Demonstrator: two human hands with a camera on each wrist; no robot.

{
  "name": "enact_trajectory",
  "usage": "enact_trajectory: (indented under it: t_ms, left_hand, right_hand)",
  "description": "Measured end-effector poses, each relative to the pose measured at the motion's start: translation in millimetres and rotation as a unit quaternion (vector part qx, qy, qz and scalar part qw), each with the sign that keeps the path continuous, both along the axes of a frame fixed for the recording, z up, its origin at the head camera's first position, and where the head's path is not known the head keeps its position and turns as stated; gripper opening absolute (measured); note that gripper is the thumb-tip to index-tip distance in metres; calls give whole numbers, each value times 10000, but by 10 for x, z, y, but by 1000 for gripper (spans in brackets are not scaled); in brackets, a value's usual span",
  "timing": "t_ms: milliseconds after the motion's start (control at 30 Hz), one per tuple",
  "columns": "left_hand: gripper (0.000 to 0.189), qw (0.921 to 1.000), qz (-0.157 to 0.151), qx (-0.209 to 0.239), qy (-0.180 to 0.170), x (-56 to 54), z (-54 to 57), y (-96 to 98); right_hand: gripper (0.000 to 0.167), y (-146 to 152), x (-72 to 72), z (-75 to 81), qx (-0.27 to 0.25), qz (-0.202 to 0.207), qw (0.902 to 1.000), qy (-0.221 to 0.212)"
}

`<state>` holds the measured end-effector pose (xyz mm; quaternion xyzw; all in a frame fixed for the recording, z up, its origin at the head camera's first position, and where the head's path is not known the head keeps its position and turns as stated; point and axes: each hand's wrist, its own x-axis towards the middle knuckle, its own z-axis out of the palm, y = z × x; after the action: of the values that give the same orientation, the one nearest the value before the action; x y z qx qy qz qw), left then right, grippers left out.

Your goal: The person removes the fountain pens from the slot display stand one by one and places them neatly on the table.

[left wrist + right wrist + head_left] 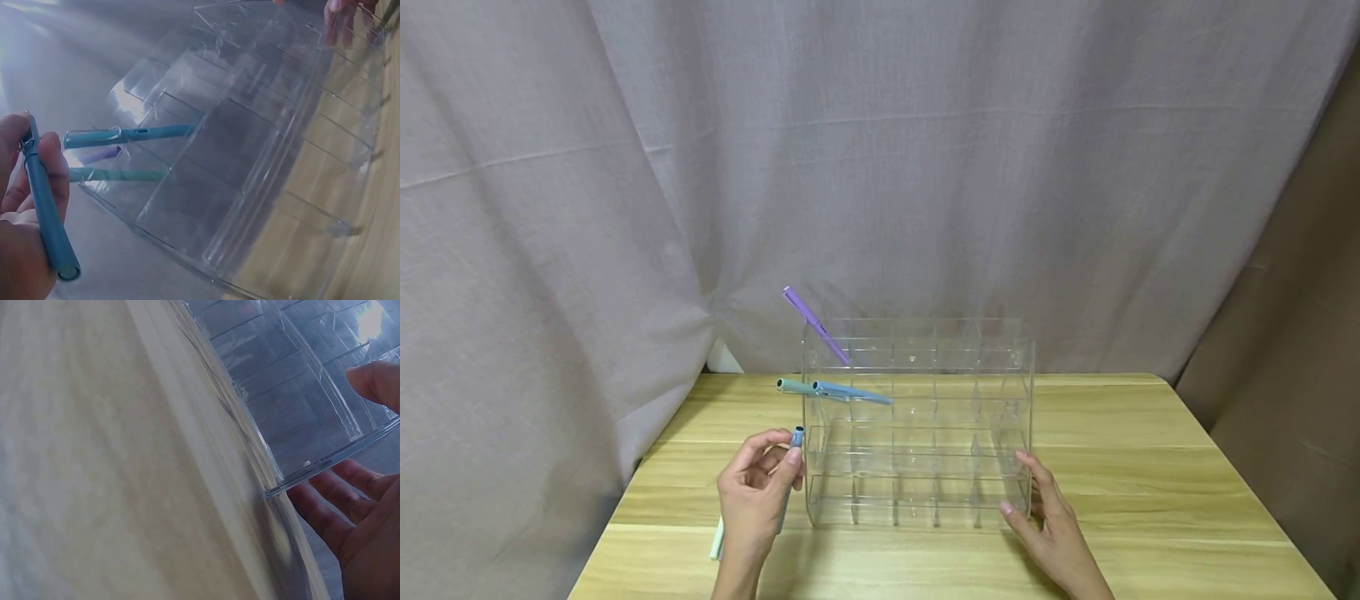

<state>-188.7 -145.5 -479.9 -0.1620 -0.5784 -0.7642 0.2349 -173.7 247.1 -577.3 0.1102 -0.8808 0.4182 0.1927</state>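
Note:
My left hand (752, 492) pinches a blue pen (49, 215) between thumb and fingers, just off the left side of a clear tiered organizer (917, 503). The pen slants, clip end up in the head view. At the organizer's lower right side, my right hand (1051, 533) holds the side panel, thumb at the front and the other fingers along the outer face. A purple pen (816, 325) leans in the top left compartment. Lower down, a green pen (793, 386) and another blue pen (853, 392) lie in neighbouring compartments of one tier, both pointing left.
On the wooden table (1150, 483), a pale green pen (717, 540) lies partly hidden behind my left wrist. A grey curtain (925, 167) hangs behind the table's far edge. Thin transparent dividers split each tier of the organizer.

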Motion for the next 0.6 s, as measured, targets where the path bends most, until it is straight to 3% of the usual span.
enact_trajectory:
  t_ms: [333,600]
  left_hand:
    - [41,9977,532,-204,-357,52,-91,-158]
    - [36,9900,1160,-454,-658,53,-227,-339]
  right_hand:
    - [82,-8,-1,-5,24,-86,10000,-13]
    - [83,-20,5,15,4,-43,10000,23]
